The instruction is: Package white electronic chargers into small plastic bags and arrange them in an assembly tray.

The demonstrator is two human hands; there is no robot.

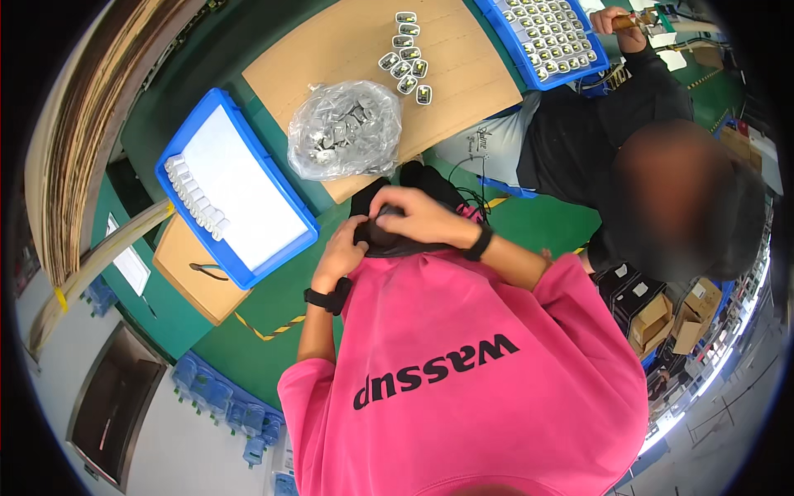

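Both of my hands are close together over my lap, at the hem of my pink shirt. My left hand (341, 250) has its fingers curled beside a dark patch (382, 236). From the other side my right hand (411, 215) bends its fingers down onto that patch. Whatever lies between my fingers is too dark and small to name. Just beyond them a clear plastic bag (345, 131) full of small metal parts stands on the brown tabletop (331, 50). Behind it lie several small white-rimmed parts (405, 54) with dark middles.
On the left, a blue tray (310, 227) with a white liner holds a row of white pieces (190, 197). Pliers (208, 270) lie beside it on brown board. At the far right, another blue tray (608, 62) holds rows of parts, near a co-worker's hand (624, 31) gripping a tool.
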